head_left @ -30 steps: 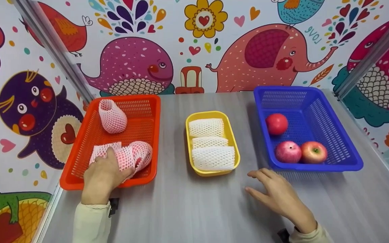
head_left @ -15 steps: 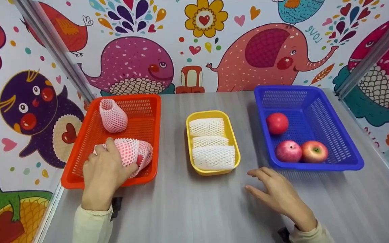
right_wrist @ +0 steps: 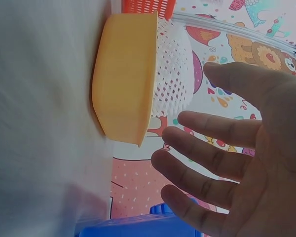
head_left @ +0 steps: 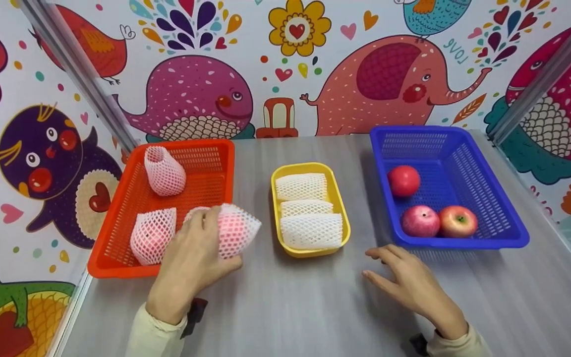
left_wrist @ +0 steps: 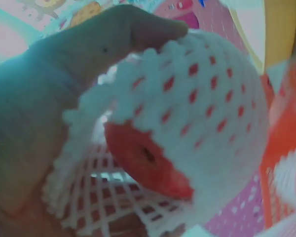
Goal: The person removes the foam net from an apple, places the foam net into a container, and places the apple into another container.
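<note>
My left hand (head_left: pixel 194 265) grips an apple in a white foam net (head_left: pixel 237 231) above the right edge of the orange-red basket (head_left: pixel 104 270). In the left wrist view, the red end of this netted apple (left_wrist: pixel 202 106) shows through the net's opening, and the thumb lies along its top. Another netted apple (head_left: pixel 151 239) sits left of the hand, and a netted fruit (head_left: pixel 165 173) stands at the basket's back. A further net is mostly hidden behind the hand. My right hand (head_left: pixel 409 282) hovers over the table before the blue basket, fingers spread, holding nothing.
Between the two large baskets stands a yellow tub (head_left: pixel 310 254) with several white foam nets (head_left: pixel 311 231). At the right, the blue basket (head_left: pixel 501 243) contains three bare fruits, including a striped apple (head_left: pixel 457 221). Patterned walls (head_left: pixel 295 74) enclose the table's back and sides.
My left hand has lifted a netted apple from the orange-red basket and moved right with it, uncovering another netted apple on the left. The right hand has stayed nearly still.
</note>
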A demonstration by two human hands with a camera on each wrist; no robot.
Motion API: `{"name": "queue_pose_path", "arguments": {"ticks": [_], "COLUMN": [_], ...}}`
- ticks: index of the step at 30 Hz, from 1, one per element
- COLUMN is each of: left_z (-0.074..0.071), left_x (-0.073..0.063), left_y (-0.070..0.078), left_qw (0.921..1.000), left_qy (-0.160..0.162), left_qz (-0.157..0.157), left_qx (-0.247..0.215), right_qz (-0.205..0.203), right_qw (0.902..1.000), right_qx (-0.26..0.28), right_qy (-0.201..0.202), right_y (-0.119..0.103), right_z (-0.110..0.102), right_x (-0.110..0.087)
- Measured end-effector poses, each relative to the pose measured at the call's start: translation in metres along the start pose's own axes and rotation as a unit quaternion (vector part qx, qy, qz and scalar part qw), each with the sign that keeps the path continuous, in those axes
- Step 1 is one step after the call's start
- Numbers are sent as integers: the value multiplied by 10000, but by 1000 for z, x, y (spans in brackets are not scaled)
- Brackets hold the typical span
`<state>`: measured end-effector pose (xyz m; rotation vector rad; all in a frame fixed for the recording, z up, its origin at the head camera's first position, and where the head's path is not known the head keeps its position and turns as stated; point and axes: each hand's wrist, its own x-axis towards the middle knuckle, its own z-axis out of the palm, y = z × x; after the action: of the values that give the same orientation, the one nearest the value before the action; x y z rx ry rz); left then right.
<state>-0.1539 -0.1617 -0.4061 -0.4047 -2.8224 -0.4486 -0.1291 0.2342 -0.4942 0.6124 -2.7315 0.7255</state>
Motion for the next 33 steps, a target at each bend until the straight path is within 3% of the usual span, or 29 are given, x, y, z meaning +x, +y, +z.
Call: {"name": "queue_pose_path", "arguments": {"ticks": [4,7,10,18,25,33], "left_z": [12,20,27,45,79,106], "left_x": [0,1,3,2,-2,-2], "left_y": [10,18,26,38,54,59], "left_qw": [9949,9836,9731,9563,9429,9410], "left_qy": [-210,-478,-716,-1245,-1686,-1884], "left_qz": [882,1569,1993,2404,2682,2734], "left_qx": [-439,-750,-907,-1106,-1030,-658], "right_qz": [-68,-52,-15,-313,-354,-267], "right_qw": [9999,10000,10000,9993,9991,9994], "right_qx": [-9,6,70,115,119,181], "right_qy": [79,85,40,179,176,82], "right_y": [2,3,3,4,5,4], "right_z": [0,0,0,2,3,6], "right_x": [-2,-2,-2,-3,-4,-8]}}
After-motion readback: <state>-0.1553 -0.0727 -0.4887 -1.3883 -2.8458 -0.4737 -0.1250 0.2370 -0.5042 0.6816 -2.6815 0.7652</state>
